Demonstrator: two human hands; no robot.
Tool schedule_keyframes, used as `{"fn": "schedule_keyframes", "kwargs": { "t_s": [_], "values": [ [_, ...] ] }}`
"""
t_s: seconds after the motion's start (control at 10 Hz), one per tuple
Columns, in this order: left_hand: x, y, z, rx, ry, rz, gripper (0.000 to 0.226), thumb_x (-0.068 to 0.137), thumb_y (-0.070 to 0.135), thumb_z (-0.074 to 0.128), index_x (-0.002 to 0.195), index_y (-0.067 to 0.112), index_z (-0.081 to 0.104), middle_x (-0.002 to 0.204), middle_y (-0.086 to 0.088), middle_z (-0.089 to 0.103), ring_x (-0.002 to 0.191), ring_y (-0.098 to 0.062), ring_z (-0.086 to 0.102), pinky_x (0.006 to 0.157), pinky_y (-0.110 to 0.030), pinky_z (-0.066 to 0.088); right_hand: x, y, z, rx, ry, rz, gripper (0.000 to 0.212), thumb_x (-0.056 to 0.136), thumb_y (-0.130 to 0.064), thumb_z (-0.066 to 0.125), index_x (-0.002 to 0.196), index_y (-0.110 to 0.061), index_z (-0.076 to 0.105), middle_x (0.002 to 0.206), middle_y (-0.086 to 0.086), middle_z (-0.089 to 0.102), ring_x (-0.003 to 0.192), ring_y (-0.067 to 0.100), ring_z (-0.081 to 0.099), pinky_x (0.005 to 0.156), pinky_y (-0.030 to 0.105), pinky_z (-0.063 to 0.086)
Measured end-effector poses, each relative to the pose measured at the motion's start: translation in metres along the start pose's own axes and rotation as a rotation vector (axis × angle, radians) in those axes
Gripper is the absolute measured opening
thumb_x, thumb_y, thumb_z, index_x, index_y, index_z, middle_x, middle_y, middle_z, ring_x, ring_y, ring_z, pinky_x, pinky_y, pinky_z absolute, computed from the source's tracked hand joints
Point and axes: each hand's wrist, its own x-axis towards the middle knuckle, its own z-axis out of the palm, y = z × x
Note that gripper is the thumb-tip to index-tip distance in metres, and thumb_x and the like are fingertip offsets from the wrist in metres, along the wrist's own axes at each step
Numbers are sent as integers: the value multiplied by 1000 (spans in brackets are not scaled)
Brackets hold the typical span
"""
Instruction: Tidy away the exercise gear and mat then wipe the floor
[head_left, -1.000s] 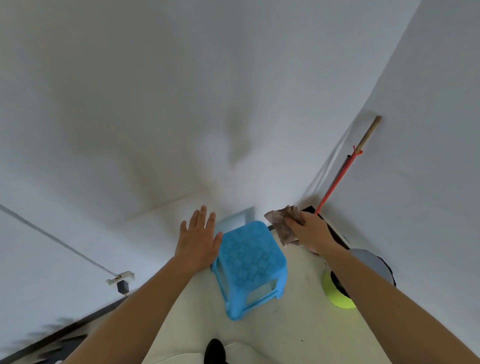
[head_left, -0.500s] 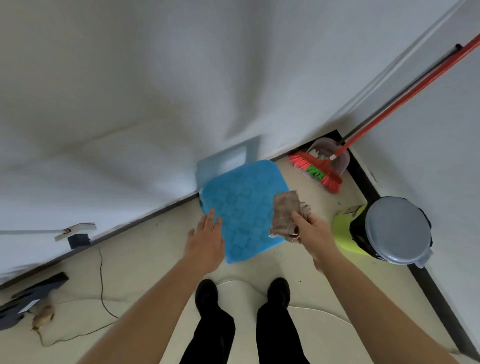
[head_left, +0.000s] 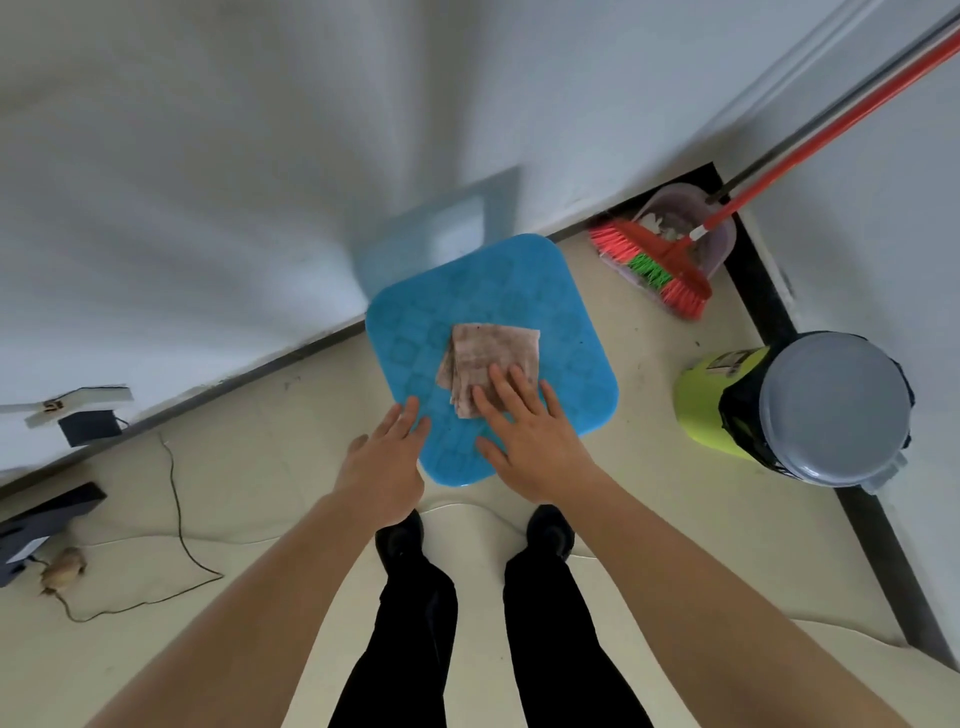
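Observation:
A folded, stained brown cloth (head_left: 483, 358) lies flat on the top of a blue plastic stool (head_left: 566, 332) that stands against the white wall. My right hand (head_left: 524, 431) rests flat over the cloth's near edge, fingers spread, pressing on it without gripping. My left hand (head_left: 384, 462) hovers open at the stool's near left corner, fingertips touching or just above the blue top. My two black shoes show below the stool.
A red broom (head_left: 670, 270) leans in a purple dustpan (head_left: 719, 244) in the corner. A lime-green bin with a grey lid (head_left: 836, 410) stands at the right wall. A thin cable (head_left: 179, 525), a black adapter (head_left: 88, 427) and a dark object (head_left: 47, 512) lie at left.
My view has tipped down toward the floor. The cloth, bunched in my right hand before, now lies spread on the stool with that hand flat on it. My left hand has stayed beside the stool.

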Motion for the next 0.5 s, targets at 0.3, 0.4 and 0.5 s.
{"fn": "schedule_keyframes", "kwargs": {
  "t_s": [0.3,0.4,0.5],
  "values": [
    [-2,6,-3,2,-11,-25,72,94,9,37,157,22,6,164,4,-13,151,-13,-7,120,-40,21,34,3,-41,47,82,76,42,89,-33,62,130,-34,53,147,11,30,126,36,36,100,47,41],
    [-6,5,-9,11,4,-39,67,95,12,36,157,23,13,165,4,-5,152,-15,-4,121,-40,17,32,-3,-46,55,-2,97,59,89,-25,62,142,-37,41,160,16,6,142,38,17,109,47,34],
    [-20,8,-25,77,156,-51,62,98,19,34,157,20,13,165,-2,-4,152,-22,-7,122,-42,12,1,-1,-61,79,39,157,69,94,-19,54,154,-34,22,164,17,-15,151,39,-1,122,50,16]
  ]
}}
